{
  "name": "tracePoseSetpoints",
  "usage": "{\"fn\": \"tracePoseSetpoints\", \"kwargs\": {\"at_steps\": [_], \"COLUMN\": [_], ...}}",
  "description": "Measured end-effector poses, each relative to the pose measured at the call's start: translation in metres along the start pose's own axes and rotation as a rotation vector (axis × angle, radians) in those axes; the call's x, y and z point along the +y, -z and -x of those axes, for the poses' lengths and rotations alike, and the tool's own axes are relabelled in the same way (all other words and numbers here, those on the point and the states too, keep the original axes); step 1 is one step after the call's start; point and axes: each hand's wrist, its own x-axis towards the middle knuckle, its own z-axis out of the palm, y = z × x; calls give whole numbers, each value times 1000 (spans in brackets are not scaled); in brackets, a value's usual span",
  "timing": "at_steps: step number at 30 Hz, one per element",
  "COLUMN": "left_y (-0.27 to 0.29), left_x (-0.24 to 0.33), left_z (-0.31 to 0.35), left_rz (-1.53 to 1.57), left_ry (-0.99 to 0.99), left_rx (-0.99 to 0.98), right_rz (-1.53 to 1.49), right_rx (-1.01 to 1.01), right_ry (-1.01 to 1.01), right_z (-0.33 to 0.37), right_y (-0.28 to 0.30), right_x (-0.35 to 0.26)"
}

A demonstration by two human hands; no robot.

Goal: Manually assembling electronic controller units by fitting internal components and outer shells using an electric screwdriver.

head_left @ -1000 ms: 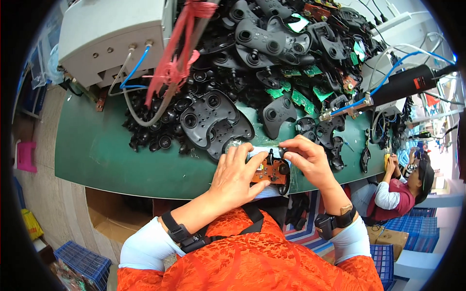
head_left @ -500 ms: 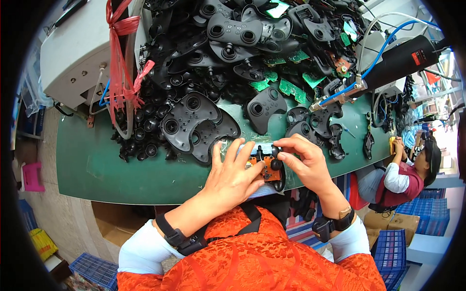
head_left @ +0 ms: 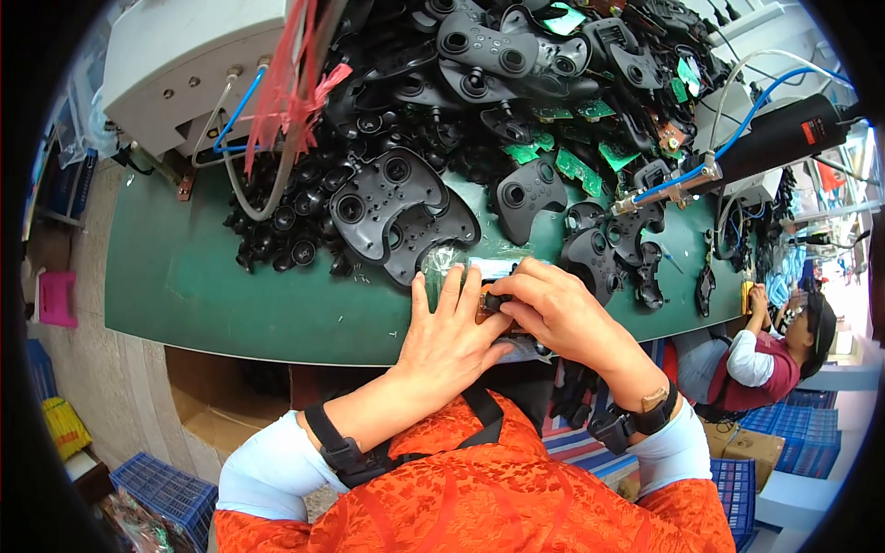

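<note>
My left hand (head_left: pixel 452 324) lies with its fingers spread over a controller half at the front edge of the green table. An orange circuit board (head_left: pixel 482 314) shows between the hands, mostly covered by fingers. My right hand (head_left: pixel 564 315) pinches a black thumbstick cap (head_left: pixel 496 301) against this board. Just beyond the fingertips is a pale blue-white strip (head_left: pixel 496 267) beside clear plastic film (head_left: pixel 441 265). Farther off lie a black controller shell (head_left: pixel 387 198) and another controller shell (head_left: pixel 529 198).
A heap of black controller shells (head_left: pixel 489 46) and green circuit boards (head_left: pixel 579 171) covers the back. Loose thumbstick caps (head_left: pixel 302 251) lie at left by a grey machine box (head_left: pixel 189 78). A black electric screwdriver (head_left: pixel 779 143) hangs at right. A co-worker (head_left: pixel 765 346) sits beyond it.
My right hand has moved left and inward, bringing the thumbstick cap over the board's middle. The left hand remains spread over the controller half. The whole view has shifted slightly.
</note>
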Motion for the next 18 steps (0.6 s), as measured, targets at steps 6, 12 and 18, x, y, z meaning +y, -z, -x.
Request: {"fn": "tracePoseSetpoints", "kwargs": {"at_steps": [6, 12, 18], "left_y": [-8, -8, -10], "left_x": [-2, -2, -5], "left_z": [4, 4, 5], "left_rz": [32, -24, -40], "left_ry": [1, -17, -53], "left_rx": [16, -9, -23], "right_rz": [166, 236, 140], "right_rx": [-29, -62, -85], "right_ry": [86, 139, 169], "right_z": [-5, -6, -12], "right_y": [-2, -6, -4], "right_x": [-8, -4, 1]}}
